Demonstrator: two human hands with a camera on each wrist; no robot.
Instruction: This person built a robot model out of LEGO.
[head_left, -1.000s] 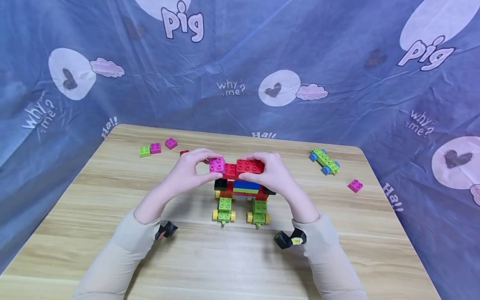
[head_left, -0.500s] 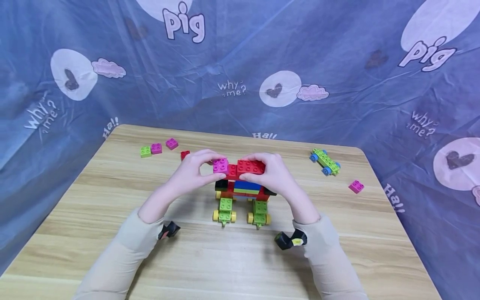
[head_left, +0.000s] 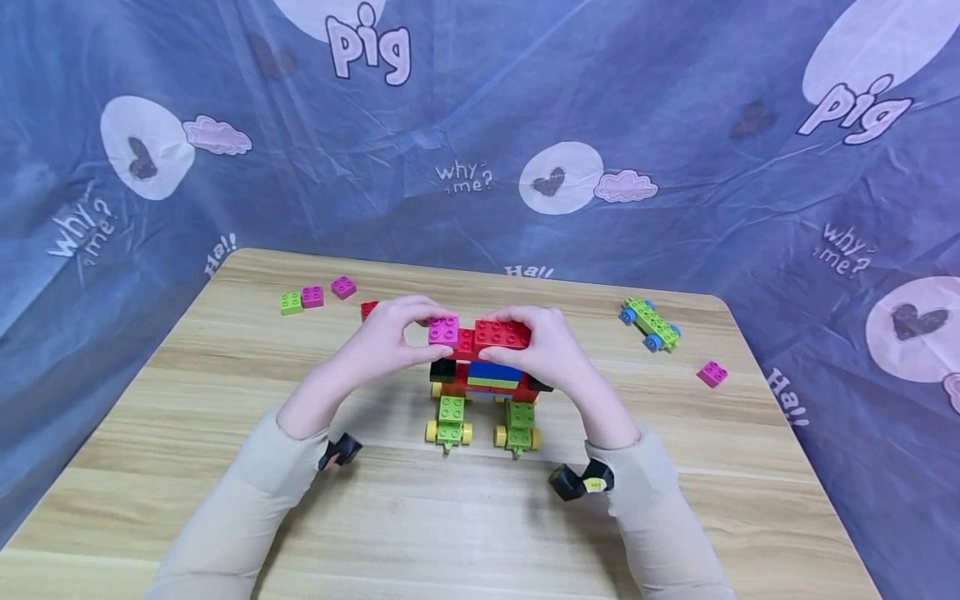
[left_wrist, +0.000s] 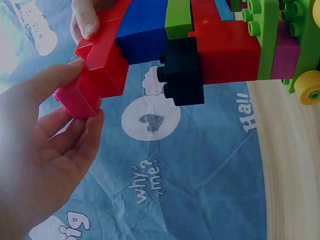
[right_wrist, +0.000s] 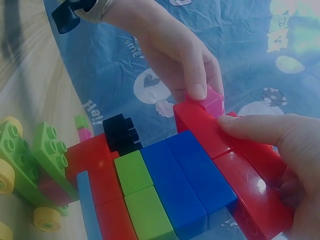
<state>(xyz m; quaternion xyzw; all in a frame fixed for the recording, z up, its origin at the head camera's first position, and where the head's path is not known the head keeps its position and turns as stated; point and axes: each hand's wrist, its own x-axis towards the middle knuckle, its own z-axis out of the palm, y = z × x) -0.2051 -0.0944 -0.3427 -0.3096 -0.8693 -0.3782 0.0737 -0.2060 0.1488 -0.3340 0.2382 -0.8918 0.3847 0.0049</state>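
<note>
The room was evenly and softly lit from above, bright without hard glare. Faint shadows fell under the forearms onto the wooden table [head_left: 675, 517]. The head view stayed sharp, with its edges bowed. Both wrist views looked dimmer and bluish; the near palm blurred, and the backdrop cloth [right_wrist: 280, 45] washed out pale.
</note>
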